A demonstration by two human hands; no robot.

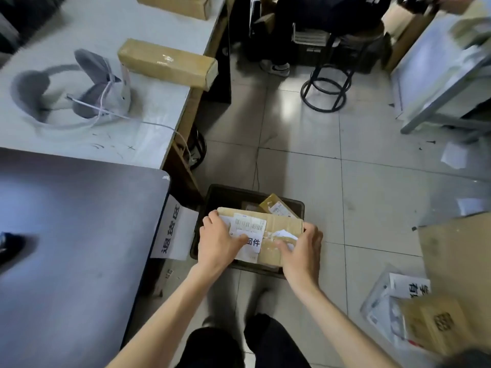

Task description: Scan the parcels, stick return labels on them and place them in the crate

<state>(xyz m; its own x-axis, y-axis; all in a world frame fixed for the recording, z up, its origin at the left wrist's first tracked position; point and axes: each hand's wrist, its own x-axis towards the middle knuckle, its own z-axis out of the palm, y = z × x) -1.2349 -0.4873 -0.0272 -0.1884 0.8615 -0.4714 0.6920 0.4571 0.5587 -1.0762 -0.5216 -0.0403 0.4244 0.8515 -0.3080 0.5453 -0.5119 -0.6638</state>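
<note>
Holding parcel btwn fingers, above crate

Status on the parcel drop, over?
Left hand and right hand grip labelled parcel over crate. One smaller parcel already inside, far side. Drop looks unobstructed.

2 hands, 1 crate, 2 parcels at crate, 2 boxes on table, 1 stool.
</note>
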